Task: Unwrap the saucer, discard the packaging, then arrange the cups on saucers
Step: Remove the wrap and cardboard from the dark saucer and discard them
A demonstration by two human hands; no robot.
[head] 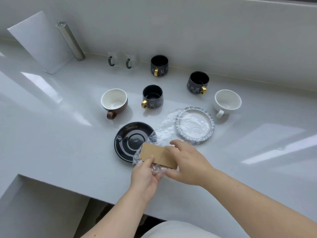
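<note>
A dark glossy saucer (pixel 130 140) lies bare on the white counter. To its right sits a pale ruffled-rim saucer (pixel 195 126) on crinkled clear plastic wrap (pixel 165 133). My left hand (pixel 145 174) and my right hand (pixel 187 162) both grip a brown cardboard piece (pixel 154 155) bundled with plastic wrap, held over the dark saucer's near right edge. Behind stand a brown-and-white cup (pixel 114 102), a white cup (pixel 227 102) and three dark cups with gold handles (pixel 152 97), (pixel 159 66), (pixel 198 82).
Two clear glass mugs (pixel 123 60) stand at the back by the wall. A white board (pixel 41 43) and a metal cylinder (pixel 70 41) lean at the back left. The counter's front edge (pixel 109 201) steps down at the near left.
</note>
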